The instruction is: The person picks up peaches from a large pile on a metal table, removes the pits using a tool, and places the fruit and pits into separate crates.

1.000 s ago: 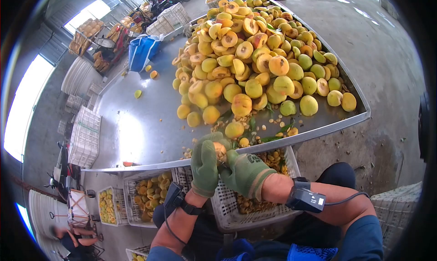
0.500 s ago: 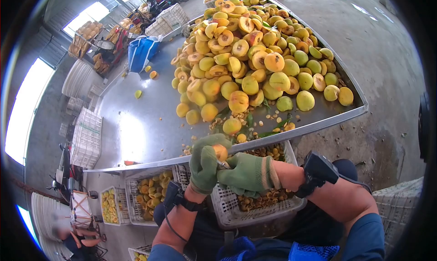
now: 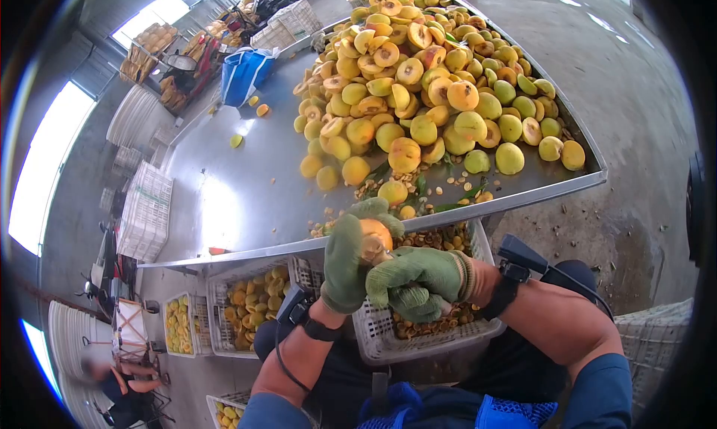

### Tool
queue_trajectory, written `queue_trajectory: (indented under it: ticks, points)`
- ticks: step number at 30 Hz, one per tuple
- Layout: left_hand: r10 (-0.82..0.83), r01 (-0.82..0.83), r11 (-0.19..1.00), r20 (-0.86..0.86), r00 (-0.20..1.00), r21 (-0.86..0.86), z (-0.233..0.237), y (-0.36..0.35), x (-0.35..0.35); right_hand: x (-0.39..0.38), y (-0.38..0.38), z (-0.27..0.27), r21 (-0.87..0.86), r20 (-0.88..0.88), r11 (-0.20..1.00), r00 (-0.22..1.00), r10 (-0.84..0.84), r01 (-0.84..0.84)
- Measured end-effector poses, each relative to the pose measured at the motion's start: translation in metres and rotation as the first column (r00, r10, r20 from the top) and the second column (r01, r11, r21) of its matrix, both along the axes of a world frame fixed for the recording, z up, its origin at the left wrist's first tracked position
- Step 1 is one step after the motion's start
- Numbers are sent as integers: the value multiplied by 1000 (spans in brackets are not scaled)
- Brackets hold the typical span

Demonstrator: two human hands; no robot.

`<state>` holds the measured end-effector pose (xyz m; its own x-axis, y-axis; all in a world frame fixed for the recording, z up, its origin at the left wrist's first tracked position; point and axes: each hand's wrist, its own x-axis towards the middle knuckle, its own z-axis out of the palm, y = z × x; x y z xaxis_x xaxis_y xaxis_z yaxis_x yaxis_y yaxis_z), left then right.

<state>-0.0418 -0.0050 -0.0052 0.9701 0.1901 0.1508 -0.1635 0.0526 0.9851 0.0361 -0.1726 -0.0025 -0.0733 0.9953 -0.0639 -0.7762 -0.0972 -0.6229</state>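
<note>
My left hand [image 3: 349,261], in a green knit glove, is closed around a halved peach [image 3: 376,238] with its cut face turned to the right. My right hand [image 3: 418,283], gloved the same way, curls around a slim hand tool; a bit of its metal tip shows at the peach's cut face, and most of the tool is hidden in the fist. Both hands are just past the near edge of the metal table [image 3: 299,197], above a white plastic crate [image 3: 373,339] holding pits and fruit scraps. Beyond them rises a heap of peaches [image 3: 403,93], many halved.
The table's raised metal rim [image 3: 515,202] runs in front of me. Crates of peach halves [image 3: 254,302] stand to the left on the floor. A blue bag [image 3: 243,76] rests at the table's far left. A seated person [image 3: 127,384] is at lower left.
Both hands have shifted slightly; the left has turned, showing more of the peach's cut face. My right hand has rolled over around the tool. The view has shifted a little.
</note>
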Motion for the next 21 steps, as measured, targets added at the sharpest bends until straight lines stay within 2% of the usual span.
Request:
queue_trajectory:
  ticks: [1, 2, 4, 7, 8, 9, 10, 11, 12, 13, 14, 15, 16, 17, 18, 19, 21]
  points:
    - [-4, -3, 979, -30, 1000, -205, 0, 0, -2, -2, -1, 6, 22, 83, 999, 996, -37, 36]
    - [-8, -14, 917, -53, 999, -399, -1, 2, -4, -3, -4, 16, -45, 158, 999, 987, -20, 27]
    - [3, -10, 967, -28, 1000, -253, -5, 16, -12, -8, -8, 35, -171, 301, 985, 953, 39, 14]
    - [107, -146, 954, -155, 982, -263, -1, 30, -33, -25, -18, 35, -282, 578, 955, 811, 88, 98]
    - [107, -184, 917, -226, 968, -355, 3, 34, -42, -32, -21, 44, -436, 629, 888, 755, 185, 146]
    - [97, -226, 869, -297, 950, -440, 5, 36, -51, -39, -23, 39, -422, 706, 890, 680, 200, 176]
    - [188, -281, 895, -279, 942, -345, 3, 36, -58, -48, -29, 29, -401, 773, 892, 599, 208, 208]
    - [208, -260, 949, -265, 941, -178, 1, 42, -70, -56, -34, 24, -376, 834, 894, 510, 212, 244]
    - [221, -229, 973, -250, 943, -6, -1, 54, -84, -62, -37, 25, -436, 824, 878, 481, 300, 199]
    - [226, -191, 968, -232, 946, 166, 2, 65, -95, -70, -42, 19, -361, 882, 907, 397, 255, 219]
    - [345, -226, 928, -451, 823, 298, 21, 70, -102, -79, -50, 8, -283, 929, 930, 308, 205, 233]
    - [353, -45, 714, -304, 885, 698, 14, 99, -117, -84, -55, 3, -203, 965, 949, 215, 152, 240]
    - [286, 77, 313, -171, 943, 947, 0, 137, -131, -86, -56, 17, -247, 957, 940, 213, 198, 235]
    - [527, 276, 179, -329, 784, 944, -4, 170, -141, -88, -57, 30, -290, 947, 929, 209, 244, 230]
    - [744, 488, 100, -390, 542, 867, -3, 188, -147, -89, -58, 49, -332, 933, 911, 229, 279, 245]
    - [764, 480, 60, -350, 542, 875, 9, 184, -146, -88, -60, 59, -371, 918, 891, 249, 309, 260]
    - [799, 463, -23, -262, 541, 886, 43, 171, -137, -89, -60, 57, -323, 944, 897, 175, 281, 302]
